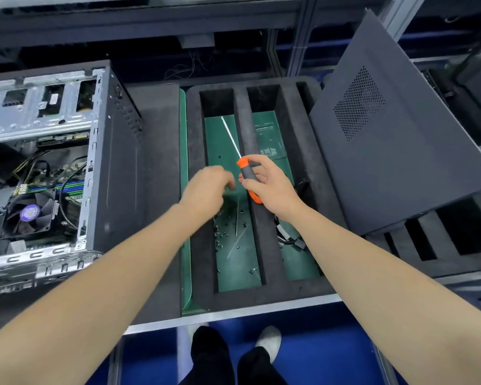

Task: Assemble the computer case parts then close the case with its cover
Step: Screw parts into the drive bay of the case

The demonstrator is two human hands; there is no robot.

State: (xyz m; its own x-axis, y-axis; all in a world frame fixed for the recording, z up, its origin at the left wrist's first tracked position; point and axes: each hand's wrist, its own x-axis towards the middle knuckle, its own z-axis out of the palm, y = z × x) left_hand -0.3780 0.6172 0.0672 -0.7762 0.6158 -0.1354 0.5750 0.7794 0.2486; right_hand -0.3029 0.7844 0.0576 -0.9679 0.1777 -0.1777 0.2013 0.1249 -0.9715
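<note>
The open computer case [114,162] lies at the left with its motherboard and fan [29,213] exposed. Its dark cover panel [395,151] leans at the right. My right hand [272,187] grips a screwdriver [246,172] by its grey and orange handle, the long shaft pointing up and away over the foam tray. My left hand [208,190] hovers blurred over the green slot, fingers curled down above several loose screws [225,232]; whether it holds a screw is hidden.
A black foam tray [297,287] with green-bottomed slots lies in the middle. Cables [289,240] lie in the right slot. More foam slots [450,234] sit under the cover. The bench edge runs along the front, with my legs and a blue floor below.
</note>
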